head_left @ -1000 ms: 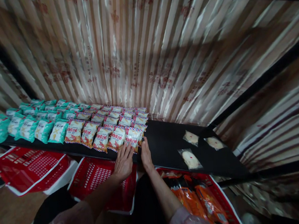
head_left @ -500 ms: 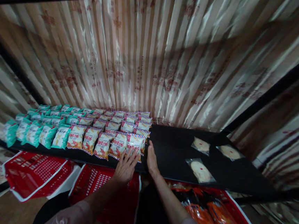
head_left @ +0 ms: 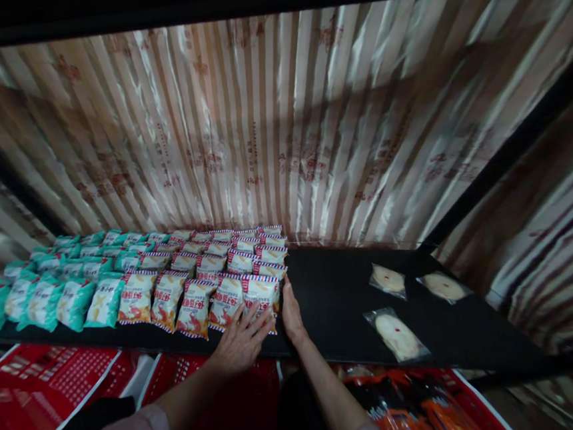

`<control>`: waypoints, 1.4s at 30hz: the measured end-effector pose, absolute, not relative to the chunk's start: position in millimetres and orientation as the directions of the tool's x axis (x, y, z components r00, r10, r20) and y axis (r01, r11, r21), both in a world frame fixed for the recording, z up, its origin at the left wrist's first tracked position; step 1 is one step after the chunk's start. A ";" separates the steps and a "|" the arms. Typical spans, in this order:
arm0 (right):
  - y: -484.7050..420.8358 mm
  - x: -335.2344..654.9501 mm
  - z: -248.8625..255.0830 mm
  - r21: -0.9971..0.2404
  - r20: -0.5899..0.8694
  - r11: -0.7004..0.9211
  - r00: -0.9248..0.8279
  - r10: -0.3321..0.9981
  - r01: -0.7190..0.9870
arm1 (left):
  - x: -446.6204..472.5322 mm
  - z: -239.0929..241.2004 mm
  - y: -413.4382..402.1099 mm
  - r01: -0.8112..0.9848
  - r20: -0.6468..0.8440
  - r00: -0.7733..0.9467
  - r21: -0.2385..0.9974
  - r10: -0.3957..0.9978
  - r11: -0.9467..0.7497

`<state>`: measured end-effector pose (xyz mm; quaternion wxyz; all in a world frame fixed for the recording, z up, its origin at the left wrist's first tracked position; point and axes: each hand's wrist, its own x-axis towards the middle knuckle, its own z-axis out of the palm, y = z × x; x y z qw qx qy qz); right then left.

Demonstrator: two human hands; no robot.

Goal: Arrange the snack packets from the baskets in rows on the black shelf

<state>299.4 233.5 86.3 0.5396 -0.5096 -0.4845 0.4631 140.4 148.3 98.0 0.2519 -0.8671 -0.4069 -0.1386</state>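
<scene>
Rows of snack packets lie on a black shelf (head_left: 333,291): teal packets (head_left: 47,296) at the left, red-and-white packets (head_left: 212,282) in the middle. My left hand (head_left: 240,343) lies with fingers spread on the front of the nearest red-and-white packet (head_left: 261,294). My right hand (head_left: 291,315) stands edge-on with straight fingers against that packet's right side. Neither hand holds anything.
Three clear bags with pale round cakes (head_left: 397,336) lie on the right part of the shelf. Below the shelf stand red baskets (head_left: 27,405); the right one (head_left: 484,412) holds orange packets (head_left: 409,412). A striped shiny curtain (head_left: 268,123) hangs behind the shelf.
Both hands stay at the end of the red-and-white row, pushed slightly farther in. The camera has tilted, so shelf and packets sit lower in view.
</scene>
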 end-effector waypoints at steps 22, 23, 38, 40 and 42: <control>259.4 299.3 93.7 -0.991 0.063 0.085 0.195 0.979 -0.107 | 132.5 75.8 176.1 0.702 0.540 0.687 -0.322 0.486 -0.635; 261.3 296.5 94.0 -0.989 0.072 0.094 0.190 0.979 -0.114 | 132.5 75.8 176.0 0.699 0.556 0.683 -0.313 0.473 -0.642; 289.0 302.4 93.6 -0.991 0.024 0.061 0.294 0.955 -0.117 | 133.7 81.9 174.3 0.716 0.561 0.667 -0.303 0.490 -0.629; 296.7 303.9 91.9 -0.990 0.010 0.049 0.275 0.961 -0.135 | 134.3 83.6 174.5 0.721 0.567 0.663 -0.308 0.489 -0.621; 301.7 302.6 89.2 -0.988 0.031 0.066 0.235 0.971 -0.141 | 134.6 83.9 174.6 0.726 0.574 0.658 -0.312 0.487 -0.613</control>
